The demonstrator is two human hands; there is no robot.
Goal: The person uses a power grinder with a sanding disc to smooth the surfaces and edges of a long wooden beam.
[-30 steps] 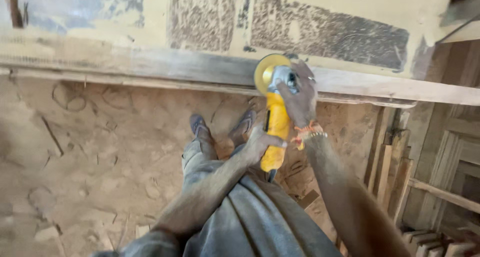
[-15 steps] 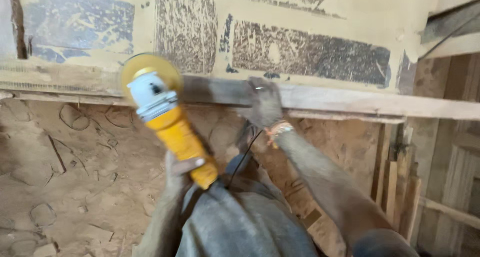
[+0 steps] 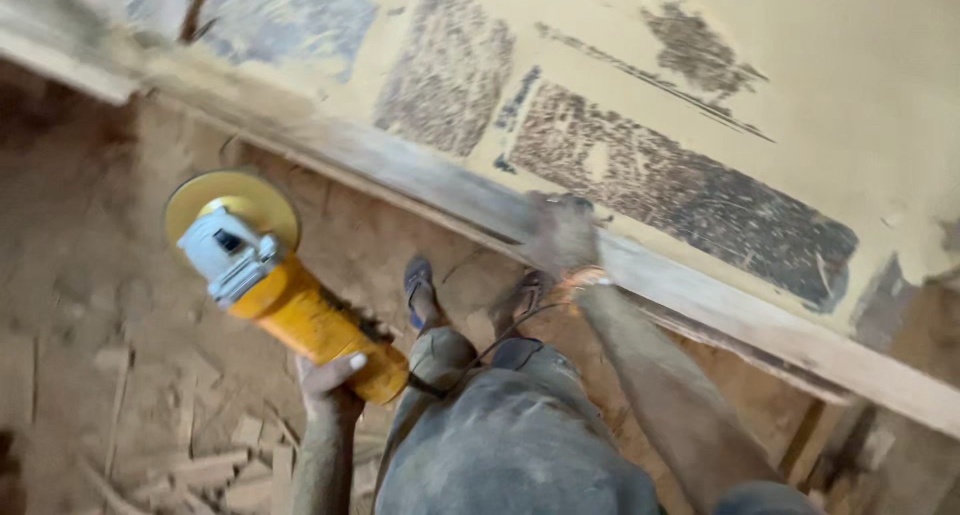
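Angle grinder point(image 3: 285, 300) — yellow body, grey head, yellow disc — now sits lower and further left of the wooden plank point(image 3: 480, 210) than half a second ago, well apart from its edge and out over the sawdust-covered floor point(image 3: 90, 305). A second ago it stood up against the plank with both hands on it; now only the left hand point(image 3: 328, 383) holds it, fingers wrapped around the tail end of the body, thumb across the top. The disc points up and away from the plank, tilted toward the upper left. A dark cord point(image 3: 500, 335) runs from the tool's end back toward the plank, across the person's lap.

The right hand point(image 3: 562, 237) has left the grinder and rests flat on the plank's edge, palm down, fingers spread loosely and gripping nothing; it is blurred. Just below the plank, the person's feet in sandals point(image 3: 418, 287) stand on the floor, as before. Beyond the plank lies the dusty yellow surface point(image 3: 820, 105) with dark scuffed patches. The view has swung, so the plank now slants down to the right.
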